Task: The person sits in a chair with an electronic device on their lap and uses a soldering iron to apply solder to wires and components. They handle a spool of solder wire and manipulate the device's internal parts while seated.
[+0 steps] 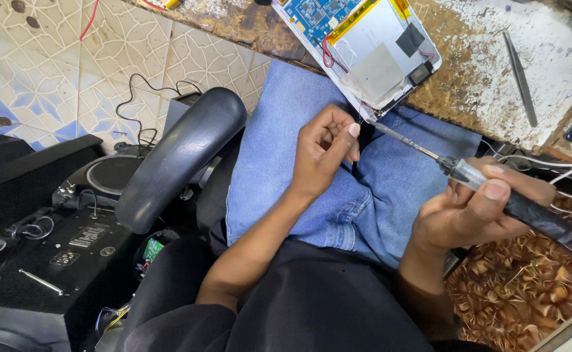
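The right hand (pixel 478 215) is wrapped around the black handle of a soldering iron with a clear collar and a thin metal tip (pixel 494 189), thumb laid along the top and the other fingers curled underneath, so the grip is closed tight on the tool; the tip points up and to the left and ends just beside the lower corner of an opened white tablet with its back cover off (pixel 364 49), showing a silver battery pack, a blue circuit board and red and black wires. The left hand (pixel 325 150) hovers over the blue-jeaned lap with its fingers curled in and the thumb pressed against the fingertips — whether anything thin is pinched there cannot be told — close to that same corner of the tablet and to the iron's tip. The tablet lies at the edge of a worn, paint-flecked wooden workbench (pixel 481 85), partly hanging over the lap, and a pair of slim metal tweezers (pixel 520 78) rests on the bench well to the right of it. To the left stand a black curved chair armrest (pixel 181 153) and a black speaker cabinet with loose cables (pixel 58 241) on the patterned tile floor — a tangle of white wires lies at the far right
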